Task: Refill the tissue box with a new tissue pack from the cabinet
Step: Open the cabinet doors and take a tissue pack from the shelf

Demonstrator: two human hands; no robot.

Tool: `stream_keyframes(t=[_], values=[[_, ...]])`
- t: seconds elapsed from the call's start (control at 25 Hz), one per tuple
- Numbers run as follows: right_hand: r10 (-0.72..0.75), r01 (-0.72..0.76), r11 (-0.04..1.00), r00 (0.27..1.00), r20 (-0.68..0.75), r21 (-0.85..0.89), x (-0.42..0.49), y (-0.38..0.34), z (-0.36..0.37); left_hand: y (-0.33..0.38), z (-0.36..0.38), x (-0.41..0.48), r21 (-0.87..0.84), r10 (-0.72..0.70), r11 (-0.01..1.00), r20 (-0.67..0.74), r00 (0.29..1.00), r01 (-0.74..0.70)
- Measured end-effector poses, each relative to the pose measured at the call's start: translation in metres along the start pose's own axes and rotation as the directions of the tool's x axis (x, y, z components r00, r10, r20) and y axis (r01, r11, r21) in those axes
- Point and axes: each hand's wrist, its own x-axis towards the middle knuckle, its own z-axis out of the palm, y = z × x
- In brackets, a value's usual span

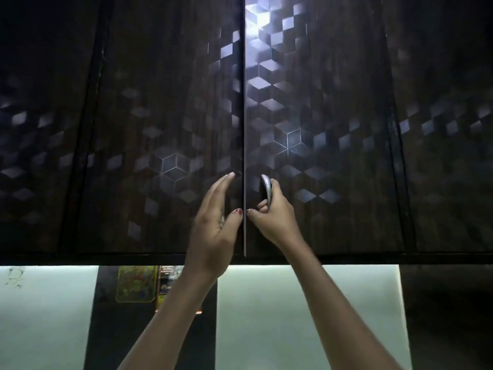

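Observation:
A dark overhead cabinet with a cube pattern fills the upper view; its two middle doors, the left door (165, 145) and the right door (320, 145), meet at a central seam and look closed. My right hand (272, 212) is wrapped around the curved metal handle (266, 189) of the right door. My left hand (216, 220) is raised against the left door beside the seam, fingers straight and apart; that door's handle is hidden behind it. No tissue box or tissue pack is in view.
Further cabinet doors (448, 129) flank the middle pair. Below the cabinet is a pale lit wall (293, 316) with a dark vertical strip and a colourful sticker (136, 283) on it.

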Motion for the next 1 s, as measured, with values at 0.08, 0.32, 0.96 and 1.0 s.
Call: stream_keyframes(t=[0.08,0.32,0.96,1.0], values=[[-0.024,0.026,1.000,0.988,-0.155,0.010,-0.026,-0.014,-0.021,0.012,0.006,0.000,-0.317,-0.064,0.944,0.101,0.993,0.093],[-0.055,0.102,0.990,0.913,-0.405,0.096,-0.086,-0.028,-0.156,0.087,0.080,-0.006,-0.745,0.254,0.645,0.419,0.872,0.171],[0.128,-0.112,0.992,0.873,-0.471,0.062,-0.129,0.074,-0.393,0.178,0.294,-0.024,-0.276,0.471,0.882,0.578,0.667,-0.383],[0.134,-0.109,0.991,0.868,-0.478,0.079,-0.128,0.078,-0.398,0.177,0.299,-0.026,-0.266,0.473,0.880,0.564,0.677,-0.393]])
